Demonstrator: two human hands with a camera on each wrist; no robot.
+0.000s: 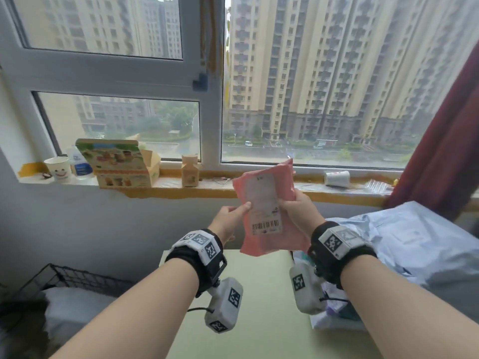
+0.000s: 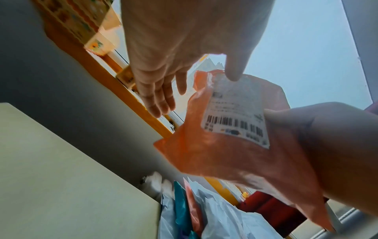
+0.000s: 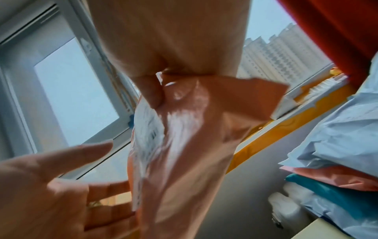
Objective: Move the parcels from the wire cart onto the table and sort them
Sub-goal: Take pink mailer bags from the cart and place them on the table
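Observation:
A pink parcel (image 1: 259,244) (image 2: 214,153) (image 3: 184,145) with a white barcode label is held up in front of the window, above the pale green table (image 1: 259,294). My right hand (image 1: 300,208) (image 3: 174,40) pinches its right edge, thumb on the front. My left hand (image 1: 230,218) (image 2: 174,48) (image 3: 51,194) is at its left edge, with straight fingers behind the parcel and the thumb at the label. The black wire cart (image 1: 64,278) is at the lower left, with a white bag inside it.
Light blue, pink and teal parcels (image 1: 414,242) (image 3: 337,129) are piled on the table's right side. The sill holds a paper cup (image 1: 58,168), a printed carton (image 1: 121,164), a small box (image 1: 190,171) and a white roll (image 1: 337,178). A dark red curtain (image 1: 445,138) hangs at the right.

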